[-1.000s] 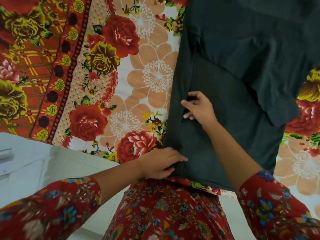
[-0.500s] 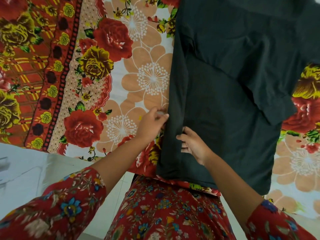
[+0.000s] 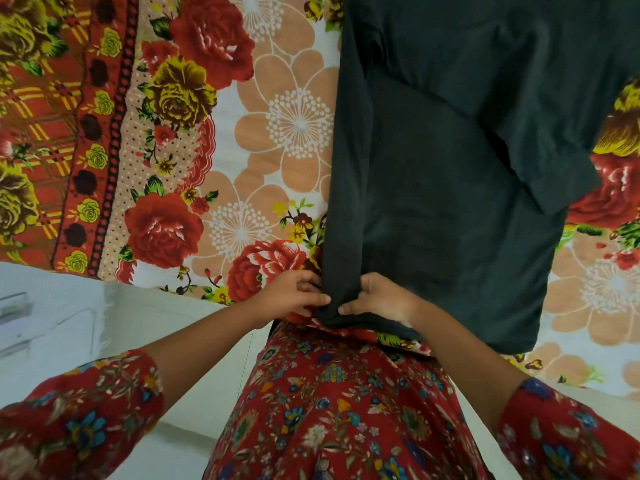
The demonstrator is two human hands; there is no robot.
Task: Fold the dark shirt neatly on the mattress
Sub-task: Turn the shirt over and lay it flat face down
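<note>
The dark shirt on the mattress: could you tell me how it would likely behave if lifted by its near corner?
The dark shirt looks floppy: it bunches where the left hand and right hand pinch it. It is probably light, lying thin and flat. The folded sleeve might slide open.

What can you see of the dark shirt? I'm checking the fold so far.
The dark shirt is plain, matte, near-black cloth, lying mostly flat on the floral mattress cover. One sleeve lies folded over its body at right. The left hand and right hand pinch its near left corner, bunching it.
</note>
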